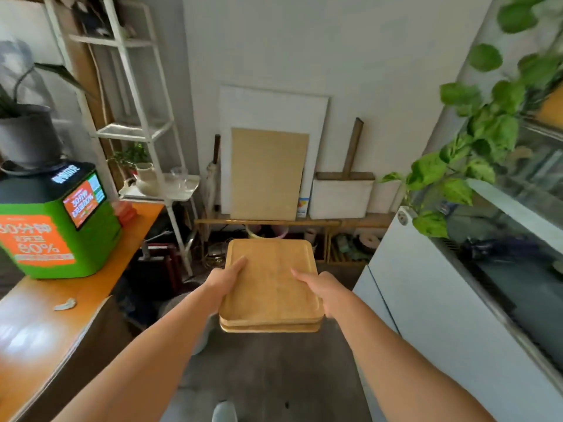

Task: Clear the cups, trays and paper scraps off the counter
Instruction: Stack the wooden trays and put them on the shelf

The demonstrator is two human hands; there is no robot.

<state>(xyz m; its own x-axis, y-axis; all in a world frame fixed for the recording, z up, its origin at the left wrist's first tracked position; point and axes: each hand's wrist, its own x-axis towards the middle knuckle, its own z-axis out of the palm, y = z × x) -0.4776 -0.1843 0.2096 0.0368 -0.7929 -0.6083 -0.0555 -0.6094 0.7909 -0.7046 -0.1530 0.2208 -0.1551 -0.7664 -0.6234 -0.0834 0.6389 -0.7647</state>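
Note:
A stack of two square wooden trays (pixel 271 278) hangs level in mid-air over the floor, between both hands. My left hand (pixel 224 283) grips its left edge, thumb lying on top. My right hand (pixel 320 289) grips its right edge the same way. On the orange counter (pixel 100 287) at the left lies one crumpled paper scrap (pixel 65 304), well away from both hands. No cups are on the counter in this view.
A green and orange kiosk box (pixel 58 226) stands on the counter. A white shelf rack (pixel 134 123) with a jug and glass is behind it. Boards lean on the far wall above a low rattan shelf (pixel 274 222). A white display fridge (pixel 457 300) and a trailing plant (pixel 475 141) fill the right.

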